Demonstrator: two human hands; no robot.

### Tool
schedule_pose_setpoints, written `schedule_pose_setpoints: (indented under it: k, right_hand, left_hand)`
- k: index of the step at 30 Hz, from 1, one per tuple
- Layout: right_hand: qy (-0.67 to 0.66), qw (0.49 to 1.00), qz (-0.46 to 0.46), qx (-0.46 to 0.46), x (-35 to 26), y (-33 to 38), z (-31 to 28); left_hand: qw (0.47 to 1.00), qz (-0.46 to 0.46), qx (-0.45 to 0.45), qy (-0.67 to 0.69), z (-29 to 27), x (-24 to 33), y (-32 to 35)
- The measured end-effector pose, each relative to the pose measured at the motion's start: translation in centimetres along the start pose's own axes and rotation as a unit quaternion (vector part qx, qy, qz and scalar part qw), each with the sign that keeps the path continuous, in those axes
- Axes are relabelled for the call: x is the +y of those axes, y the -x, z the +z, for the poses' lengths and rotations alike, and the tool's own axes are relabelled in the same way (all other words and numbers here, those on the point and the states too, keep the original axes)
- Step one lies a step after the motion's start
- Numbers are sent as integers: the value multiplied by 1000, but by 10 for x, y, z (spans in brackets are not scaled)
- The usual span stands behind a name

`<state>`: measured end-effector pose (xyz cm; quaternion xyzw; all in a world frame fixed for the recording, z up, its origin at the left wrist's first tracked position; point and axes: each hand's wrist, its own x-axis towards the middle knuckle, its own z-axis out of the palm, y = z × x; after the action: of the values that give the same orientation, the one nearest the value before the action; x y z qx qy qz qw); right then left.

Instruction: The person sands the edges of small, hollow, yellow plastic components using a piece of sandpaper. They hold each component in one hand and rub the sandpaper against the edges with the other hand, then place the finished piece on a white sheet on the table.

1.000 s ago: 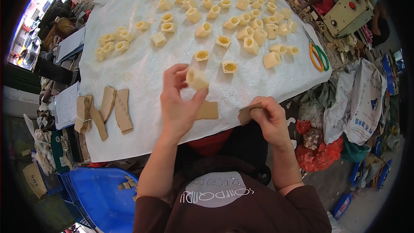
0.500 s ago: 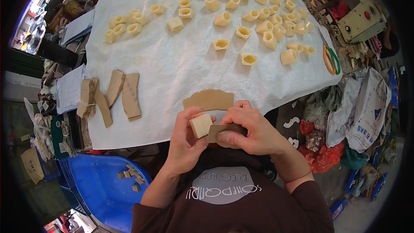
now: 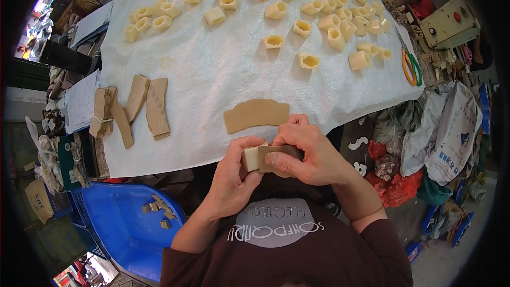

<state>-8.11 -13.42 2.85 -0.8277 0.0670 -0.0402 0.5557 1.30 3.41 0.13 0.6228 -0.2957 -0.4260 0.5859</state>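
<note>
Since half a second ago: the brown piece (image 3: 263,167), then at the corner of the pale block (image 3: 251,159), now overlaps its right side; the block has turned in your fingers. Your left hand (image 3: 232,185) grips the block between thumb and fingers; your right hand (image 3: 314,158) pinches the brown piece, thumb on top. Block sits just off the near edge of the white cloth (image 3: 202,69); cream, flat-faced, crisp-edged, partly covered. Counts: one block, one brown piece held; one curved brown sheet (image 3: 256,115) ahead on cloth; one tied bundle (image 3: 99,119), three loose strips (image 3: 158,109) at left; hollow pale pieces (image 3: 276,9), several dozen, too crowded to count exactly; one pair of scissors (image 3: 410,67).
</note>
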Motion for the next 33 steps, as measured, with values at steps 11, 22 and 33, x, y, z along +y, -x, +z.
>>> schedule_pose_setpoints:
  k: [11,22,33]
  right_hand:
    - [-3,1000,0,-5,4,2,-1]
    - [-57,997,-32,29,6,1,1]
    - [54,988,-89,111,8,0,2]
  left_hand:
    - [999,6,-14,34,4,0,-1]
    - [997,-2,-34,72,7,6,-2]
    - [999,52,-8,6,10,4,-4]
